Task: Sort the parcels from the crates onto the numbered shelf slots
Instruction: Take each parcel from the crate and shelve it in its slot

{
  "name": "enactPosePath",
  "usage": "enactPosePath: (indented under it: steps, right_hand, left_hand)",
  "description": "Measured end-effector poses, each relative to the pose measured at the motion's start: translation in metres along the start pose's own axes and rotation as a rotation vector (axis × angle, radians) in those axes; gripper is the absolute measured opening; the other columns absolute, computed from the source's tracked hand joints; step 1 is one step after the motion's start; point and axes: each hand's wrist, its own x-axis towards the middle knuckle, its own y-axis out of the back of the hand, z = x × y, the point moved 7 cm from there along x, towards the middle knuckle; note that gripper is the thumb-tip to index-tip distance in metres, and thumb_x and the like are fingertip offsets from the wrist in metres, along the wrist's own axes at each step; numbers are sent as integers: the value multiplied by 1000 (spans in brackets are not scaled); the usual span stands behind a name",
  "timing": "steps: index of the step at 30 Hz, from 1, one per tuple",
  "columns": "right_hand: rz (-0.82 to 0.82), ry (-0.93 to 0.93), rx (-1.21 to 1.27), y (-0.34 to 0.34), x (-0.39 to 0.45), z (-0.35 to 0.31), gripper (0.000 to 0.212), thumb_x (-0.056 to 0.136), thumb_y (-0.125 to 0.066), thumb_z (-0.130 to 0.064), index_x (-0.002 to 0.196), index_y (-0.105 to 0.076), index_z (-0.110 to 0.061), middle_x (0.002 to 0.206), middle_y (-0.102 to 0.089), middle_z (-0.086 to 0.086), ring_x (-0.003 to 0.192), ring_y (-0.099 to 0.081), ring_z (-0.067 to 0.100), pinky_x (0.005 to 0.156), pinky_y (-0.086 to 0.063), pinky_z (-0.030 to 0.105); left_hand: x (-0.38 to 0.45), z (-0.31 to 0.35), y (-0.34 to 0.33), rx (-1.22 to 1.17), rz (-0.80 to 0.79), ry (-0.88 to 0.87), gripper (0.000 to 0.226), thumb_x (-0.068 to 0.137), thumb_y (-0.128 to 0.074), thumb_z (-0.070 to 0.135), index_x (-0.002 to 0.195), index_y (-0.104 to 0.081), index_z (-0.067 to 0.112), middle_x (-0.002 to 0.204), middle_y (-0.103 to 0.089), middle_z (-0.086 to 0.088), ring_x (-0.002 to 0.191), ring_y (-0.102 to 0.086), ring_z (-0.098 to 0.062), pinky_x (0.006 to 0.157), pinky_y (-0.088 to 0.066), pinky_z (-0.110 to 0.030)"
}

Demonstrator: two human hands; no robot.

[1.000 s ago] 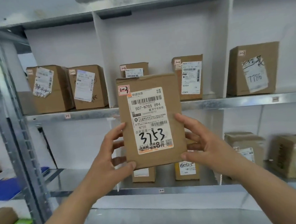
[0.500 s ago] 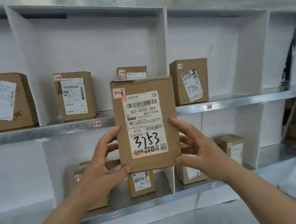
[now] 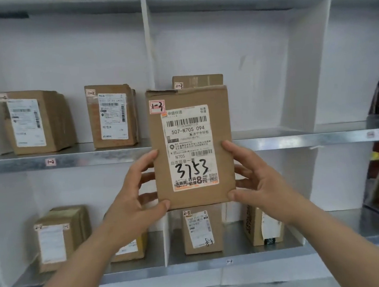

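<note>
Parcel 3753 (image 3: 191,147) stands upright between your hands, label toward you so its red 1-3 sticker (image 3: 157,106) reads plainly. Your left hand (image 3: 134,198) and right hand (image 3: 257,183) each clasp a side edge, thumbs at the bottom corners. It hovers in front of the slot right of the white divider (image 3: 149,63), where another 1-3 box (image 3: 198,81) sits behind it, so likely its home.

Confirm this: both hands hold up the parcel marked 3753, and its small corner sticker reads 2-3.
Not quite. Both the left hand and the right hand do hold the parcel marked 3753, but the head view shows its corner sticker reads 1-3, not 2-3.
</note>
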Motion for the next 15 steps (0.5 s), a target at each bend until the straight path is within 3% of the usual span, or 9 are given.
enactPosePath:
  steps: [2, 5, 10, 15]
  right_hand:
    - [-15, 15, 13, 35, -4, 5, 86, 72, -68, -1, 130, -41, -59, 137, -48, -22, 131, -44, 10, 95, -50, 41]
    - [-24, 49, 30, 79, -12, 9, 89, 72, -68, 4, 129, -42, -58, 133, -52, -22, 128, -48, 8, 90, -53, 35]
    - [1, 91, 59, 133, -21, 17, 94, 75, -62, 23, 129, -45, -53, 132, -51, -24, 126, -49, 8, 80, -55, 25]
    - [52, 103, 3, 174, -19, 18, 95, 75, -62, 22, 125, -44, -58, 131, -51, -26, 124, -51, 8, 79, -54, 25]
  left_hand:
    - [14, 9, -31, 2, 9, -16, 85, 69, -71, 15, 128, -31, 61, 134, -41, 25, 124, -45, -4, 87, -54, -31]
    - [33, 22, -72, 5, 8, -45, 81, 66, -71, 26, 127, -31, 63, 135, -41, 24, 123, -45, -4, 87, -53, -31]
    - [62, 34, -122, 36, -10, -75, 84, 72, -68, 13, 130, -28, 60, 132, -42, 26, 124, -44, -3, 87, -53, -26]
    - [94, 42, -152, 49, -21, -116, 84, 73, -67, 12, 125, -29, 65, 133, -41, 23, 121, -46, 0, 86, -55, -28]
